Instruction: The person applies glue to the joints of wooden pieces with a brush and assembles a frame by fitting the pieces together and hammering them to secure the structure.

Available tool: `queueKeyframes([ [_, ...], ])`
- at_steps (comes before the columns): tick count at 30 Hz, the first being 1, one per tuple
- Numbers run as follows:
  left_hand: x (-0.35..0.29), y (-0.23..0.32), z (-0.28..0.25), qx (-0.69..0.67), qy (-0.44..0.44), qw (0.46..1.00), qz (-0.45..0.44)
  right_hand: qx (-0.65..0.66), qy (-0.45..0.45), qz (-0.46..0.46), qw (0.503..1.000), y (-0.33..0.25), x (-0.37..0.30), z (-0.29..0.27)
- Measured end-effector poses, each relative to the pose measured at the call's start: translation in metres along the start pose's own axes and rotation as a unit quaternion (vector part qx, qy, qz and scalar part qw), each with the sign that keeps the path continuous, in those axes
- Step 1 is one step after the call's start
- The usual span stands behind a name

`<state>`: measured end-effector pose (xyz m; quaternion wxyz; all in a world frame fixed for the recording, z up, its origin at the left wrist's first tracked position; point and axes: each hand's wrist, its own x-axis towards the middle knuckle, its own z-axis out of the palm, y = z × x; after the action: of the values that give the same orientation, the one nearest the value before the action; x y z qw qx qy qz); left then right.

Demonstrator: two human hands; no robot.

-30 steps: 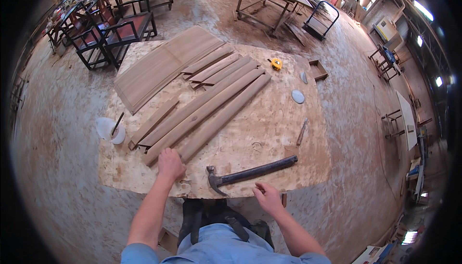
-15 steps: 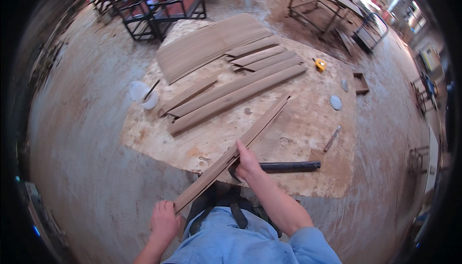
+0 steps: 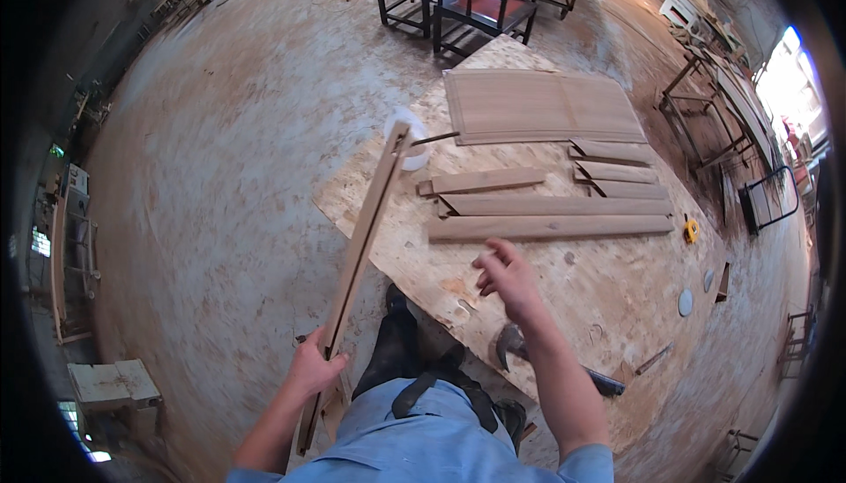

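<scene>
One wooden strip (image 3: 351, 276), in left hand (image 3: 317, 365)

"What's at the top of the frame?"

"Dark armchairs (image 3: 480, 7) with reddish seats, standing on the stained, dusty floor (image 3: 220, 174)."

"And the upper right?"

"Long boards (image 3: 742, 100) lying on a leggy table (image 3: 681, 78), and a bright opening (image 3: 787, 73) beyond. Below them I see a platform trolley (image 3: 751, 210) with a curved dark handle."

"Lower left?"

"A pale, boxy stand (image 3: 115, 382), over near the rim of the view."
</scene>
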<state>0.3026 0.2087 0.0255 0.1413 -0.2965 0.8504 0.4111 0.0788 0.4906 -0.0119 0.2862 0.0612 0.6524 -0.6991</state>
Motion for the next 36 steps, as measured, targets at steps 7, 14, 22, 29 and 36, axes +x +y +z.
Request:
queueKeyframes([
  [7,0.055,-0.028,-0.042,0.037,-0.051,0.992,-0.111,0.072,0.087,0.010,0.994,-0.065,0.143,0.039],
  [14,0.116,-0.052,-0.073,0.046,-0.105,0.987,-0.111,0.081,0.103,0.019,0.991,-0.048,0.250,0.068],
  [22,0.152,-0.076,-0.097,-0.020,-0.164,0.979,-0.122,-0.287,0.061,-0.176,0.940,-0.064,0.249,0.096],
  [29,0.146,-0.077,-0.108,-0.030,-0.166,0.978,-0.122,-0.193,0.030,-0.044,0.980,-0.066,0.245,0.097],
  [36,0.129,-0.054,-0.102,-0.038,-0.162,0.980,-0.105,0.023,0.055,0.095,0.994,-0.071,0.227,0.054],
])
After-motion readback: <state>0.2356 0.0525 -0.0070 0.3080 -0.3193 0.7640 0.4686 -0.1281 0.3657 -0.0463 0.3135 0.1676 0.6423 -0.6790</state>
